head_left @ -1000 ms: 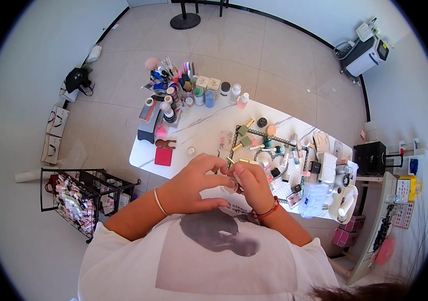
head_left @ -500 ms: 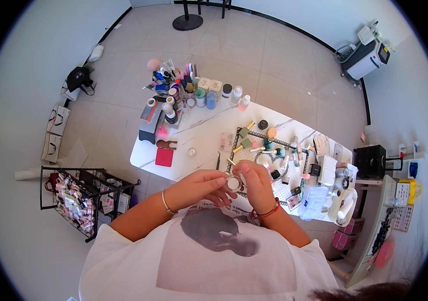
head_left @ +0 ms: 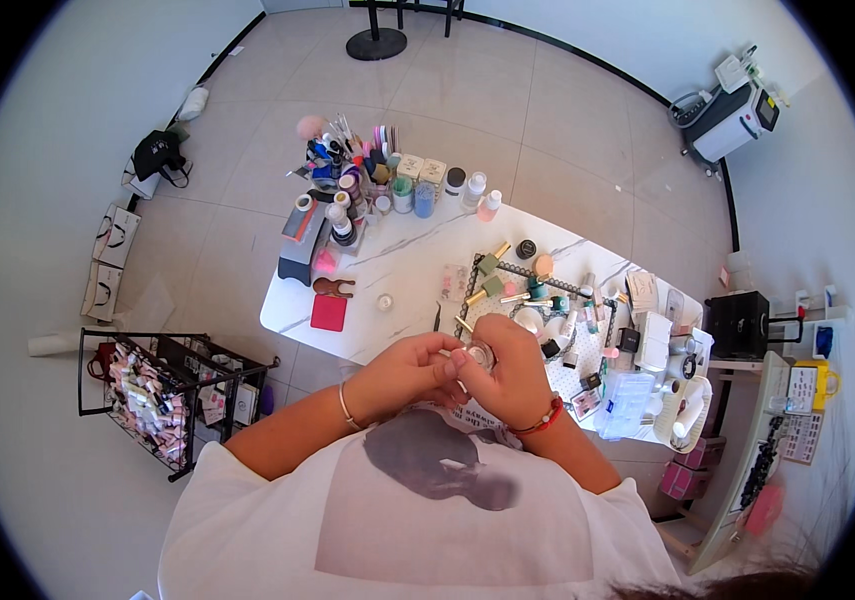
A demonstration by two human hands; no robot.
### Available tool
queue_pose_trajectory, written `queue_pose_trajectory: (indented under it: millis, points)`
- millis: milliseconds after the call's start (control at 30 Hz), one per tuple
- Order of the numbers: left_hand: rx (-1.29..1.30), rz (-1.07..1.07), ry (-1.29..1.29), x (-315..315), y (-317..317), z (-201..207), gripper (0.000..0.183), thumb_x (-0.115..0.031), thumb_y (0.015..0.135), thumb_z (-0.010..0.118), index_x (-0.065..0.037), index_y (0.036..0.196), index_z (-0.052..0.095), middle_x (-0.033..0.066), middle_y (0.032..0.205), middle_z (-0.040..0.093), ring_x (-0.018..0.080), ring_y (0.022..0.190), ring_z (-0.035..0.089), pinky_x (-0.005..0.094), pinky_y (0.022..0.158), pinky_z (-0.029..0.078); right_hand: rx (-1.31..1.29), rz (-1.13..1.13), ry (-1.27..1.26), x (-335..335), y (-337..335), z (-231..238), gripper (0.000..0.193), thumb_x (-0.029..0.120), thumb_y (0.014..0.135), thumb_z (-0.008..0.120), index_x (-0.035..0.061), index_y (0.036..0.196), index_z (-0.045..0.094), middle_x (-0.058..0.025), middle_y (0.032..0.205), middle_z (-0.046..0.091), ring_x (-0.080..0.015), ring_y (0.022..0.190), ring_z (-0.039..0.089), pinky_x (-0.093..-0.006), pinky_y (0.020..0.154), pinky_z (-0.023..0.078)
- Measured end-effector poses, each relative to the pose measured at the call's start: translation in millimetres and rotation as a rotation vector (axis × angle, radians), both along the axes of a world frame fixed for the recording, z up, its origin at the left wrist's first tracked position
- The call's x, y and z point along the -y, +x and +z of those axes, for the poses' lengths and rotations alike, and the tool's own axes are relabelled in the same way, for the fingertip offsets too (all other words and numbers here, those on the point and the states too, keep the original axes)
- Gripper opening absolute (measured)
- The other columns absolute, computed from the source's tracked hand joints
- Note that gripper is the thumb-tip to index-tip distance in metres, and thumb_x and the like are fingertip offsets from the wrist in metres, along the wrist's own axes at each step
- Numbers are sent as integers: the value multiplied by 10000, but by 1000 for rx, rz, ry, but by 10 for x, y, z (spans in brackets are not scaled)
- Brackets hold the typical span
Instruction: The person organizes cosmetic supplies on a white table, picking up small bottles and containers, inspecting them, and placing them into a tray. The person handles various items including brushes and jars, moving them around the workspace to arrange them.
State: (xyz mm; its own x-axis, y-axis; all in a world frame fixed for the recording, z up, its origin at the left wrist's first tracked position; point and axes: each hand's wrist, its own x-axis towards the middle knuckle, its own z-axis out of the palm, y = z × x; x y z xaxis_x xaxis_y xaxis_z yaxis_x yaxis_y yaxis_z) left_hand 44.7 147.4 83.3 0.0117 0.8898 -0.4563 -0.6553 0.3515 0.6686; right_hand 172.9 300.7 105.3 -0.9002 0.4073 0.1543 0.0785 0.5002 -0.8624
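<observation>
Both of my hands meet just in front of the white marble-patterned table, around a small round jar with a pale top. My right hand wraps over the jar from the right, its thumb across the near side. My left hand closes in from the left, thumb and fingertips pressed together at the jar's edge. The fingers hide most of the jar, so I cannot tell whether its lid is on. Beyond my hands lie dark tweezers and a white tray with a dark scalloped rim.
Several bottles and green-capped polishes crowd the tray. A red square pad and a small clear jar sit at left. Brushes and bottles line the far edge. A clear blue box stands right; a black cart is at left.
The jar has moved slightly up and right, and my right hand has turned over it. My left thumb and fingers have drawn in closer to my right hand.
</observation>
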Motion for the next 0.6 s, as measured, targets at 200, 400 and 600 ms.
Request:
queue_pose_trajectory:
  millis: [200, 400, 600]
  points:
    - [270, 207, 85, 8, 24, 20, 484, -182, 984, 638, -17, 1393, 441, 130, 1256, 632, 198, 1133, 645, 370, 976, 540, 35, 34, -249, 43, 11, -79, 405, 230, 808, 759, 34, 1020, 474, -137, 795, 582, -235, 717, 604, -356, 626, 475]
    - [-124, 133, 115, 6, 13, 80, 350, -87, 948, 640, -25, 1272, 523, 115, 1193, 669, 168, 1112, 646, 326, 997, 505, 47, 124, -320, 116, -18, -91, 484, 177, 814, 740, 41, 1192, 470, -144, 889, 636, -226, 789, 646, -330, 680, 516]
    - [-227, 142, 87, 21, 20, 113, 227, -96, 964, 628, -23, 1163, 547, 100, 1111, 701, 139, 1052, 658, 293, 946, 509, 185, 197, -266, 74, -29, 9, 548, 142, 814, 722, 50, 1298, 482, -164, 965, 671, -256, 835, 689, -341, 714, 537]
